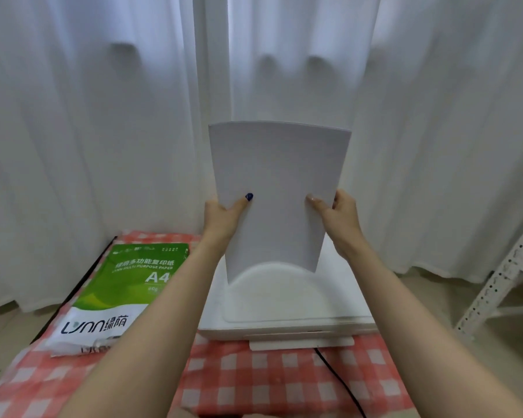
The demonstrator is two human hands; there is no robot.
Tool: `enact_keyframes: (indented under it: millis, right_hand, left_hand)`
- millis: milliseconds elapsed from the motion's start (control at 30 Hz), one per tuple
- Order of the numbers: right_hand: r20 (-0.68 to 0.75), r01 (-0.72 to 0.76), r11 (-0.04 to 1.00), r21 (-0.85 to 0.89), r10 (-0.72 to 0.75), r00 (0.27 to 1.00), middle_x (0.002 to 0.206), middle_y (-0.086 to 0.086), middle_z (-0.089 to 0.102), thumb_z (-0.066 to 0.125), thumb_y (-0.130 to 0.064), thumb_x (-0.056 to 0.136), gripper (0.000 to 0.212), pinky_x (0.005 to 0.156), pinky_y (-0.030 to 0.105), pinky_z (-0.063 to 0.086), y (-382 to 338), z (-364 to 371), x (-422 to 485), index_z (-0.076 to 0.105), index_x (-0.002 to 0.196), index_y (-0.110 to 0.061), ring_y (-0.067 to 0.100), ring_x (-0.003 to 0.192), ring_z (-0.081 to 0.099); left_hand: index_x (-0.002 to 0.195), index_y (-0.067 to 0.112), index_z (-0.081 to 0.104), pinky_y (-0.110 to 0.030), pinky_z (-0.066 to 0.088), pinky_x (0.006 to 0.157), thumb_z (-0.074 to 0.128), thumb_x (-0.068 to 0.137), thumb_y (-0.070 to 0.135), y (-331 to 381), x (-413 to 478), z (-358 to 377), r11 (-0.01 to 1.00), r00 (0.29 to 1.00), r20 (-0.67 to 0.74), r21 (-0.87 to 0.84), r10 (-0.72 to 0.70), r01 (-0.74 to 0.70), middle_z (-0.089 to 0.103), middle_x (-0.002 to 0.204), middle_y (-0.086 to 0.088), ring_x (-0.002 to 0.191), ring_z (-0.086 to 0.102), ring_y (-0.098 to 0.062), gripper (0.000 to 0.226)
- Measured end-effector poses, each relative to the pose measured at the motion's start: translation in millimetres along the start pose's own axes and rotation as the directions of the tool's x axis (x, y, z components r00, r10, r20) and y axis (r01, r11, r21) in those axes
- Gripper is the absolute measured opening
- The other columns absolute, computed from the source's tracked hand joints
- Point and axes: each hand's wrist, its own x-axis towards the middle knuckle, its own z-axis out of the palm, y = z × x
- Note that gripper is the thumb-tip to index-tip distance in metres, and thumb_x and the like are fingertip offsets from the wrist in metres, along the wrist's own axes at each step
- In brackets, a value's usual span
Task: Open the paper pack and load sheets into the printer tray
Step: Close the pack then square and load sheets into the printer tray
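Note:
A stack of white sheets (277,188) stands upright in the air above the white printer (287,306), slightly bowed. My left hand (222,218) grips its left edge, thumb on the front. My right hand (338,217) grips the right edge the same way. The sheets' lower edge hangs just over the printer's rear; the tray slot behind it is hidden by the paper. The green and white A4 paper pack (118,291) lies flat to the left of the printer, its near end torn open.
A red and white checked cloth (269,381) covers the table. A black cable (341,381) runs from the printer's front towards me. White curtains (103,131) hang close behind. A white metal rack (501,282) stands at the right.

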Motion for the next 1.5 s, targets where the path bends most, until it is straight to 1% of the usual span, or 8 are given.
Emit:
enact_keyframes:
  millis: [133, 267, 533, 700, 833, 967, 1100, 1500]
  right_hand:
    - [0.021, -0.072, 0.996, -0.046, 0.073, 0.997, 0.108, 0.003, 0.067, 0.052, -0.008, 0.092, 0.023, 0.084, 0.027, 0.053, 12, -3, -3, 0.06, 0.114, -0.009, 0.016, 0.094, 0.065]
    - [0.0, -0.142, 0.99, -0.003, 0.142, 0.99, 0.094, -0.003, 0.065, 0.046, -0.008, 0.096, 0.013, 0.07, 0.015, 0.052, 34, -7, -10, 0.055, 0.105, -0.01, 0.004, 0.081, 0.064]
    - [-0.179, -0.151, 0.975, -0.162, 0.121, 0.976, 0.068, -0.007, 0.055, 0.046, -0.008, 0.094, 0.03, 0.059, 0.018, 0.038, 67, -11, -19, 0.056, 0.069, -0.023, 0.011, 0.064, 0.045]
    - [-0.215, -0.19, 0.965, -0.182, 0.15, 0.965, 0.08, 0.001, 0.067, 0.053, -0.011, 0.091, 0.021, 0.087, 0.043, 0.052, 66, -13, -17, 0.068, 0.085, -0.023, 0.018, 0.076, 0.06]
    - [-0.239, -0.228, 0.964, -0.135, 0.192, 0.952, 0.08, 0.002, 0.07, 0.056, -0.008, 0.088, 0.02, 0.092, 0.05, 0.051, 58, -12, -15, 0.071, 0.085, -0.021, 0.029, 0.087, 0.067]
    - [-0.251, -0.245, 0.963, -0.114, 0.211, 0.945, 0.079, -0.011, 0.066, 0.061, -0.007, 0.086, 0.014, 0.093, 0.047, 0.052, 57, -11, -7, 0.07, 0.089, -0.017, 0.024, 0.088, 0.066]
    - [-0.296, -0.211, 0.97, -0.124, 0.167, 0.941, 0.087, 0.0, 0.065, 0.062, -0.006, 0.087, 0.02, 0.093, 0.038, 0.052, 45, -8, 14, 0.069, 0.105, -0.003, 0.019, 0.086, 0.062]
    - [-0.318, -0.166, 0.928, -0.335, 0.055, 0.946, 0.106, 0.011, 0.072, 0.066, -0.015, 0.084, 0.026, 0.086, 0.021, 0.044, 16, -21, 84, 0.071, 0.109, -0.009, 0.02, 0.096, 0.065]
  left_hand:
    - [0.108, 0.008, 0.063, -0.027, 0.055, 0.08, 0.072, 0.079, 0.011, -7, -7, 4, 1.0, 1.0, -0.016, -0.026, -0.001, 0.001, 0.067, 0.101, -0.004, 0.089, 0.065, -0.021, 0.03]
    - [0.083, 0.017, 0.057, -0.026, 0.054, 0.073, 0.072, 0.076, 0.008, -17, -9, 9, 0.996, 0.99, -0.138, -0.086, 0.013, -0.025, 0.065, 0.081, 0.004, 0.075, 0.062, -0.016, 0.019]
    - [0.091, 0.008, 0.038, -0.021, 0.026, 0.058, 0.042, 0.096, 0.01, -47, -25, 11, 0.925, 0.951, -0.161, 0.323, 0.262, -0.201, 0.051, 0.084, -0.007, 0.071, 0.044, -0.022, 0.007]
    - [0.112, -0.014, 0.045, -0.038, 0.033, 0.075, 0.033, 0.097, 0.002, -61, -24, 0, 0.879, 0.951, -0.106, 0.423, 0.289, -0.219, 0.059, 0.102, -0.026, 0.091, 0.053, -0.039, 0.025]
    - [0.117, -0.008, 0.05, -0.02, 0.039, 0.064, 0.041, 0.096, 0.003, -62, -19, -10, 0.893, 0.952, -0.147, 0.408, 0.27, -0.19, 0.062, 0.1, -0.016, 0.087, 0.056, -0.03, 0.025]
    - [0.092, 0.004, 0.054, 0.0, 0.043, 0.058, 0.058, 0.088, 0.001, -56, -8, -18, 0.972, 0.96, -0.242, 0.219, 0.143, -0.089, 0.062, 0.088, -0.008, 0.077, 0.058, -0.015, 0.006]
    - [0.087, 0.008, 0.059, -0.013, 0.044, 0.06, 0.066, 0.084, 0.009, -48, 15, -20, 0.956, 0.966, -0.228, 0.288, 0.124, -0.055, 0.066, 0.085, -0.009, 0.075, 0.059, -0.016, 0.007]
    - [0.089, 0.014, 0.059, -0.023, 0.04, 0.074, 0.068, 0.083, 0.014, -19, 73, 9, 0.956, 0.984, -0.181, 0.288, 0.0, 0.053, 0.064, 0.087, -0.003, 0.083, 0.058, -0.017, 0.012]
